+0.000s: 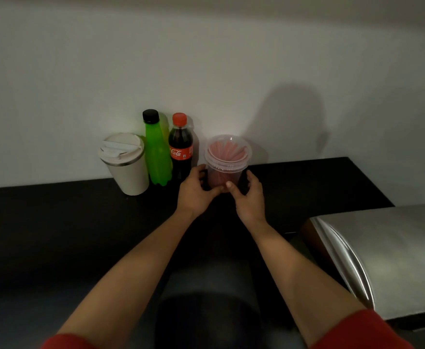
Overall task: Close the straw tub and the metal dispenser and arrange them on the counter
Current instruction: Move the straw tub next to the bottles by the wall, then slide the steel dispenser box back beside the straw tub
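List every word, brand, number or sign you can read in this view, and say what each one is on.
"Coca-Cola", only the "Cola" part facing the camera: white script on the red label of the cola bottle.
Small print beside that script on the same label: too small to read.
Green bottle, white lidded cup, straw tub, metal dispenser: no readable text.
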The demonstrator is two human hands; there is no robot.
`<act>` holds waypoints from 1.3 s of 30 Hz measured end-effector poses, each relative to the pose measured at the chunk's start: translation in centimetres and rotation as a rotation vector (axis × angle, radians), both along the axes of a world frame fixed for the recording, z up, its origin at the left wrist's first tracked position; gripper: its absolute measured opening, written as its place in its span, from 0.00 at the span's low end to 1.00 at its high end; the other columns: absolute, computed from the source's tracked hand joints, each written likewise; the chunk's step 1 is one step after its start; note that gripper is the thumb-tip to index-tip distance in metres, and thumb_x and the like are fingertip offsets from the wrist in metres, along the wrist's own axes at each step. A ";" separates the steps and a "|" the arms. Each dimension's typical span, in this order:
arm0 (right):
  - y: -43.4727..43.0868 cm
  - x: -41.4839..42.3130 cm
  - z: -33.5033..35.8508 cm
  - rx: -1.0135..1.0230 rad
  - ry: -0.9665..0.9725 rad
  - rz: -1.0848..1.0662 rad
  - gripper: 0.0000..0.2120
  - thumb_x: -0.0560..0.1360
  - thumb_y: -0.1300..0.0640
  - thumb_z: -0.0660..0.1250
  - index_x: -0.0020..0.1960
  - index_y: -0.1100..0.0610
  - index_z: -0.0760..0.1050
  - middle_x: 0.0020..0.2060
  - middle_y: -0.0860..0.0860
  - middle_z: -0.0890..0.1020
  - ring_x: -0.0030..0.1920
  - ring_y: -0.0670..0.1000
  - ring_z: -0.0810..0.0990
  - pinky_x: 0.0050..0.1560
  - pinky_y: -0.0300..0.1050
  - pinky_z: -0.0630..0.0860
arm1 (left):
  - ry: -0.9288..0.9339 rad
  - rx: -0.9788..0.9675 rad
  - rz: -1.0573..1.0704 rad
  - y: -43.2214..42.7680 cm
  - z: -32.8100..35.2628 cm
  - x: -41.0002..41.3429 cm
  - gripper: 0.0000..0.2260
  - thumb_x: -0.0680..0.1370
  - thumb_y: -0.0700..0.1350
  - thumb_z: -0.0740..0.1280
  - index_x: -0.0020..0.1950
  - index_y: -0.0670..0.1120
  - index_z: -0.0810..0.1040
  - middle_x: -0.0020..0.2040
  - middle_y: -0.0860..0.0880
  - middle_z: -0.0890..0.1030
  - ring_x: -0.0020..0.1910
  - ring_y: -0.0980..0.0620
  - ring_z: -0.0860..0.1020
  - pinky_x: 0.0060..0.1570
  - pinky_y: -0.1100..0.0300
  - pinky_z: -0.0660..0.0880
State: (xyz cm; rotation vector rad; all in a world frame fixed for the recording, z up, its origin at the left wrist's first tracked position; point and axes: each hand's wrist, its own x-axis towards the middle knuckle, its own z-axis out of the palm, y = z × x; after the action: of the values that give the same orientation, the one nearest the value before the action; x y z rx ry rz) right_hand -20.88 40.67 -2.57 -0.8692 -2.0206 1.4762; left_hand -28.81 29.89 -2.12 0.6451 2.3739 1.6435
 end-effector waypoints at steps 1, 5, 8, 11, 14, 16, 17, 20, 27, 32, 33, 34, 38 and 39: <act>-0.1 0.3 0.3 -0.006 -0.008 -0.009 0.34 0.73 0.48 0.68 0.73 0.57 0.59 0.71 0.56 0.65 0.71 0.54 0.64 0.69 0.49 0.63 | 0.013 -0.013 0.012 -0.3 0.3 0.3 0.33 0.68 0.47 0.76 0.69 0.43 0.67 0.63 0.43 0.76 0.57 0.52 0.75 0.54 0.64 0.70; -1.1 1.7 2.0 -0.059 -0.040 -0.043 0.33 0.75 0.44 0.64 0.73 0.57 0.59 0.72 0.57 0.63 0.71 0.55 0.63 0.68 0.49 0.62 | 0.055 -0.041 0.028 -1.7 1.9 2.3 0.25 0.71 0.46 0.73 0.66 0.42 0.71 0.60 0.43 0.77 0.58 0.50 0.75 0.56 0.63 0.70; -2.1 3.1 3.9 -0.044 -0.039 -0.048 0.33 0.75 0.43 0.63 0.73 0.58 0.59 0.72 0.58 0.63 0.70 0.57 0.64 0.67 0.50 0.64 | 0.106 -0.051 0.026 -3.1 3.7 4.2 0.21 0.72 0.46 0.72 0.63 0.42 0.74 0.58 0.45 0.79 0.55 0.53 0.76 0.54 0.63 0.70; -2.8 4.6 6.2 -0.038 -0.026 -0.070 0.31 0.75 0.43 0.64 0.71 0.58 0.62 0.70 0.57 0.65 0.68 0.57 0.68 0.64 0.50 0.67 | 0.147 -0.053 0.017 -4.3 5.6 6.2 0.18 0.73 0.47 0.71 0.61 0.44 0.75 0.53 0.50 0.78 0.52 0.56 0.74 0.50 0.65 0.69; -3.4 6.5 8.2 0.028 -0.001 -0.067 0.29 0.74 0.43 0.64 0.69 0.58 0.65 0.67 0.57 0.68 0.65 0.56 0.70 0.58 0.46 0.68 | 0.141 -0.051 0.018 -5.2 7.4 8.4 0.16 0.74 0.47 0.70 0.60 0.47 0.75 0.51 0.53 0.77 0.50 0.56 0.75 0.48 0.65 0.69; -3.7 8.2 9.1 0.091 0.027 -0.040 0.28 0.74 0.43 0.64 0.68 0.57 0.66 0.66 0.56 0.69 0.64 0.55 0.71 0.56 0.43 0.67 | 0.136 -0.043 0.000 -5.6 8.1 10.1 0.16 0.73 0.48 0.70 0.60 0.48 0.75 0.50 0.55 0.77 0.49 0.57 0.75 0.46 0.67 0.69; -3.9 9.0 9.6 0.119 0.047 -0.027 0.27 0.74 0.44 0.65 0.68 0.56 0.66 0.66 0.56 0.69 0.64 0.55 0.70 0.57 0.43 0.66 | 0.149 -0.033 -0.019 -5.8 8.5 11.0 0.15 0.74 0.48 0.70 0.59 0.49 0.75 0.49 0.55 0.77 0.47 0.58 0.75 0.45 0.68 0.69; -4.3 11.9 10.9 0.188 0.092 0.000 0.26 0.74 0.44 0.65 0.67 0.55 0.67 0.66 0.55 0.70 0.65 0.53 0.70 0.61 0.44 0.66 | 0.212 -0.001 -0.081 -6.2 9.6 13.8 0.14 0.74 0.49 0.70 0.58 0.48 0.75 0.51 0.53 0.79 0.47 0.59 0.76 0.48 0.65 0.73; -5.2 18.8 12.2 0.308 0.145 -0.019 0.22 0.75 0.46 0.65 0.65 0.54 0.69 0.63 0.51 0.71 0.62 0.48 0.71 0.60 0.40 0.69 | 0.228 0.007 -0.203 -6.1 9.8 20.1 0.25 0.73 0.50 0.71 0.68 0.48 0.69 0.63 0.48 0.75 0.58 0.53 0.75 0.55 0.59 0.74; -4.6 23.8 12.5 0.425 0.181 -0.061 0.18 0.74 0.48 0.65 0.62 0.53 0.72 0.58 0.47 0.72 0.59 0.43 0.69 0.57 0.38 0.67 | 0.224 0.036 -0.273 -5.7 9.2 23.8 0.32 0.71 0.53 0.72 0.71 0.50 0.64 0.68 0.49 0.70 0.62 0.53 0.72 0.55 0.61 0.71; -4.2 24.8 12.5 0.456 0.175 -0.065 0.18 0.74 0.47 0.65 0.62 0.53 0.72 0.58 0.48 0.72 0.59 0.44 0.69 0.57 0.39 0.66 | 0.219 0.042 -0.279 -5.5 9.0 24.5 0.33 0.70 0.53 0.72 0.71 0.51 0.63 0.69 0.50 0.69 0.63 0.53 0.71 0.56 0.61 0.71; -3.7 25.8 12.4 0.486 0.157 -0.066 0.19 0.74 0.47 0.65 0.62 0.52 0.72 0.59 0.48 0.72 0.60 0.45 0.68 0.58 0.39 0.65 | 0.212 0.044 -0.283 -5.4 8.8 25.0 0.35 0.69 0.53 0.73 0.72 0.51 0.62 0.69 0.50 0.68 0.64 0.54 0.70 0.56 0.61 0.70; -1.1 29.4 12.1 0.546 0.094 -0.108 0.22 0.74 0.46 0.66 0.64 0.53 0.70 0.62 0.50 0.71 0.63 0.48 0.68 0.62 0.46 0.67 | 0.179 0.014 -0.285 -4.5 7.6 27.6 0.42 0.66 0.53 0.76 0.73 0.52 0.57 0.72 0.49 0.64 0.68 0.51 0.66 0.62 0.57 0.69; -0.4 30.4 12.0 0.551 0.092 -0.131 0.23 0.73 0.46 0.66 0.65 0.54 0.70 0.62 0.51 0.71 0.63 0.48 0.68 0.63 0.47 0.67 | 0.175 0.005 -0.279 -4.1 7.3 28.3 0.43 0.65 0.52 0.77 0.74 0.52 0.56 0.73 0.49 0.63 0.68 0.51 0.66 0.64 0.55 0.68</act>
State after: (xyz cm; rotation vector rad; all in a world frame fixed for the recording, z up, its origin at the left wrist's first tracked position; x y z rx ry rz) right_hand 9.48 40.27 9.38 -0.6668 -2.0975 0.8032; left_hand -0.53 25.82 5.21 1.1055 2.2644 1.5290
